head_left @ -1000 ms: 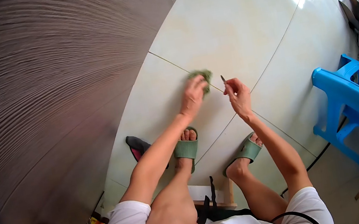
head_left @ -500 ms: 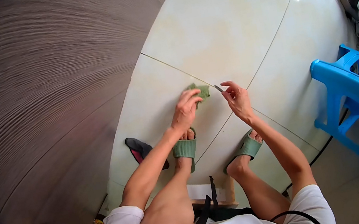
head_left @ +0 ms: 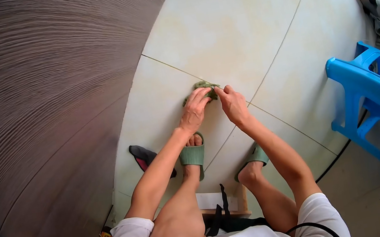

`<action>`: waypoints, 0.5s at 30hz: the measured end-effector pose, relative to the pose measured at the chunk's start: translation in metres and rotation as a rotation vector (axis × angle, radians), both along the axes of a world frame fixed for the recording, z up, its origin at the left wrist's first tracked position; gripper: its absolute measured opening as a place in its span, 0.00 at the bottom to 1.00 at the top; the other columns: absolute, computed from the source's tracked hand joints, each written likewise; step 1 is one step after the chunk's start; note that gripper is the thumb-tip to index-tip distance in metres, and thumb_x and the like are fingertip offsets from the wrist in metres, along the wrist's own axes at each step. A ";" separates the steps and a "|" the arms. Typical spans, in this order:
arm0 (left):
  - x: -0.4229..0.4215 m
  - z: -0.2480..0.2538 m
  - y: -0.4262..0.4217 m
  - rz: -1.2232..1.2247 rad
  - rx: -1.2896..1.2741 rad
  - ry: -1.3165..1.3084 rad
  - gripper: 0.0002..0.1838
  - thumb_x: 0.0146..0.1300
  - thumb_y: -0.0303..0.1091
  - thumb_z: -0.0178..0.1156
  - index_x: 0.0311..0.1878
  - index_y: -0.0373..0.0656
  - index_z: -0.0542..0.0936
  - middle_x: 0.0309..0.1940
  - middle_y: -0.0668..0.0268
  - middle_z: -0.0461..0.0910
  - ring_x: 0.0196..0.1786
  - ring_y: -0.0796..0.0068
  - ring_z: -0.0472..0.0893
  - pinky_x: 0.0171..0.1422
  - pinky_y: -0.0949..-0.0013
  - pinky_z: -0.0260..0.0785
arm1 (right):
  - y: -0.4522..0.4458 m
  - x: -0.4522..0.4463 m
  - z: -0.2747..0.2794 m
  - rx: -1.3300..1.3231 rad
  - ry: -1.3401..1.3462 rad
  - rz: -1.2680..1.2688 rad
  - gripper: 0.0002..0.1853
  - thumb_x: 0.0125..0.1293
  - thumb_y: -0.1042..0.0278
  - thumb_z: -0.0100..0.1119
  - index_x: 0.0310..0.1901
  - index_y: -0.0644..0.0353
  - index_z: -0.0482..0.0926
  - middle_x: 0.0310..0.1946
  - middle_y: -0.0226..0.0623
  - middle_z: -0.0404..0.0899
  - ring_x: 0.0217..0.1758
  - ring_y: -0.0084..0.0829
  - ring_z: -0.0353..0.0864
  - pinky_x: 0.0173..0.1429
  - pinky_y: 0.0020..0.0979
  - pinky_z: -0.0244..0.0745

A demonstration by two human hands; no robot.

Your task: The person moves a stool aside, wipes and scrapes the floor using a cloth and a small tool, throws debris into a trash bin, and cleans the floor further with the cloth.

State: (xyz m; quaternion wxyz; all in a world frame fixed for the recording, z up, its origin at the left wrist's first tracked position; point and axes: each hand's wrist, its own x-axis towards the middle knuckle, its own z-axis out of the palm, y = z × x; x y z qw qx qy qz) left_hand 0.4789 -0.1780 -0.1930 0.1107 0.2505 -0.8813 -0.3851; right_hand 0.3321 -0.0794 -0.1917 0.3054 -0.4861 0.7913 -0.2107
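My left hand (head_left: 193, 109) grips a crumpled green cloth (head_left: 204, 84) low over the floor tiles, its fingers curled on the cloth's near side. Right beside it, my right hand (head_left: 233, 103) is closed in a pinch, fingertips meeting the cloth's right edge. A small, thin dark-grey piece showed in that pinch in the earlier view; now it is mostly hidden by the fingers and the cloth, and I cannot make out its kind.
Green slippers (head_left: 193, 155) are on my feet. A dark cloth item with red inside (head_left: 143, 155) lies by my left foot. On the left rises a wood-grain panel (head_left: 50, 77). A blue plastic stool (head_left: 375, 101) stands at right, near a black cable (head_left: 339, 155).
My right hand has moved left, bringing the thin grey piece to the cloth. The cloth is more bunched under my left hand.
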 end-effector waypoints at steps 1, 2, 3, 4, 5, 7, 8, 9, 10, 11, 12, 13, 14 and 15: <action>-0.001 0.001 0.003 -0.007 0.022 -0.028 0.11 0.56 0.17 0.56 0.42 0.33 0.82 0.57 0.58 0.77 0.63 0.55 0.73 0.66 0.58 0.69 | 0.002 0.000 0.000 0.012 0.007 0.003 0.15 0.62 0.77 0.50 0.51 0.56 0.74 0.32 0.44 0.73 0.29 0.47 0.79 0.33 0.44 0.74; -0.002 0.003 0.008 -0.015 0.045 -0.056 0.11 0.57 0.17 0.56 0.43 0.33 0.82 0.59 0.58 0.76 0.64 0.55 0.72 0.66 0.59 0.69 | 0.006 -0.001 0.000 0.025 0.013 0.006 0.15 0.62 0.77 0.50 0.51 0.56 0.74 0.32 0.44 0.73 0.29 0.47 0.79 0.32 0.44 0.74; -0.003 0.006 0.015 -0.023 0.068 -0.083 0.12 0.57 0.17 0.55 0.44 0.33 0.81 0.60 0.58 0.74 0.64 0.55 0.72 0.67 0.59 0.68 | 0.011 -0.002 0.000 0.038 0.021 0.009 0.16 0.62 0.77 0.50 0.52 0.55 0.74 0.33 0.44 0.73 0.29 0.47 0.79 0.32 0.44 0.74; -0.006 0.008 0.021 -0.061 0.097 -0.074 0.14 0.58 0.17 0.55 0.47 0.33 0.80 0.62 0.58 0.72 0.66 0.55 0.70 0.68 0.59 0.67 | 0.020 -0.005 0.000 0.029 0.018 -0.004 0.16 0.62 0.77 0.51 0.52 0.55 0.74 0.32 0.44 0.73 0.29 0.46 0.79 0.32 0.44 0.74; -0.008 0.010 0.030 -0.101 0.127 -0.064 0.15 0.58 0.17 0.54 0.49 0.33 0.80 0.64 0.57 0.70 0.67 0.55 0.69 0.70 0.59 0.66 | 0.033 -0.009 0.000 0.021 0.016 -0.018 0.16 0.62 0.77 0.51 0.52 0.55 0.75 0.32 0.43 0.73 0.30 0.46 0.79 0.32 0.43 0.74; -0.012 0.012 0.047 -0.179 0.190 -0.052 0.18 0.59 0.17 0.54 0.54 0.33 0.77 0.68 0.56 0.67 0.70 0.55 0.66 0.73 0.59 0.63 | 0.059 -0.018 -0.001 0.032 0.016 -0.036 0.17 0.62 0.77 0.51 0.53 0.55 0.76 0.32 0.43 0.74 0.31 0.46 0.79 0.32 0.43 0.74; -0.014 0.013 0.056 -0.218 0.224 -0.048 0.20 0.59 0.17 0.53 0.56 0.33 0.76 0.69 0.55 0.65 0.71 0.55 0.64 0.74 0.58 0.62 | 0.070 -0.024 0.003 0.055 0.018 -0.042 0.17 0.62 0.78 0.51 0.53 0.55 0.77 0.32 0.42 0.74 0.31 0.45 0.79 0.33 0.43 0.74; -0.017 0.014 0.063 -0.254 0.256 -0.045 0.21 0.59 0.17 0.53 0.58 0.33 0.75 0.70 0.54 0.63 0.72 0.55 0.63 0.75 0.58 0.60 | 0.078 -0.029 0.003 0.076 0.020 -0.044 0.18 0.62 0.78 0.51 0.53 0.55 0.77 0.31 0.42 0.74 0.32 0.45 0.79 0.33 0.43 0.74; -0.018 0.014 0.069 -0.273 0.271 -0.057 0.25 0.59 0.18 0.54 0.63 0.34 0.71 0.71 0.53 0.62 0.74 0.54 0.60 0.77 0.58 0.57 | 0.082 -0.032 0.002 0.105 0.024 -0.037 0.18 0.61 0.79 0.52 0.52 0.54 0.78 0.31 0.41 0.74 0.33 0.45 0.79 0.35 0.43 0.74; -0.017 0.013 0.071 -0.255 0.237 -0.080 0.26 0.59 0.18 0.54 0.63 0.34 0.71 0.71 0.53 0.62 0.74 0.54 0.60 0.77 0.58 0.57 | 0.078 -0.032 0.005 0.100 0.016 -0.039 0.18 0.60 0.79 0.52 0.52 0.54 0.78 0.31 0.41 0.74 0.33 0.46 0.79 0.35 0.43 0.75; -0.016 0.013 0.071 -0.238 0.202 -0.104 0.27 0.59 0.18 0.54 0.64 0.34 0.70 0.71 0.53 0.62 0.74 0.54 0.60 0.77 0.57 0.58 | 0.071 -0.030 0.006 0.095 0.007 -0.043 0.18 0.60 0.79 0.51 0.51 0.54 0.78 0.31 0.41 0.74 0.33 0.46 0.79 0.36 0.43 0.75; -0.014 0.012 0.072 -0.225 0.167 -0.129 0.27 0.59 0.18 0.54 0.65 0.34 0.69 0.71 0.53 0.61 0.74 0.54 0.59 0.77 0.57 0.58 | 0.063 -0.027 0.007 0.089 -0.001 -0.050 0.18 0.59 0.79 0.51 0.51 0.54 0.78 0.31 0.42 0.75 0.33 0.47 0.79 0.36 0.43 0.75; -0.013 0.015 0.070 -0.183 0.164 -0.146 0.28 0.58 0.18 0.54 0.65 0.33 0.69 0.71 0.53 0.61 0.74 0.55 0.59 0.77 0.57 0.58 | 0.051 -0.023 0.006 0.065 -0.027 -0.063 0.18 0.59 0.79 0.51 0.50 0.54 0.78 0.32 0.42 0.75 0.33 0.48 0.79 0.36 0.44 0.75; -0.011 0.019 0.065 -0.141 0.161 -0.164 0.28 0.58 0.18 0.54 0.65 0.33 0.68 0.71 0.53 0.61 0.74 0.55 0.59 0.76 0.57 0.58 | 0.036 -0.018 0.005 0.040 -0.053 -0.077 0.17 0.59 0.79 0.51 0.50 0.54 0.78 0.33 0.43 0.76 0.34 0.49 0.79 0.37 0.44 0.75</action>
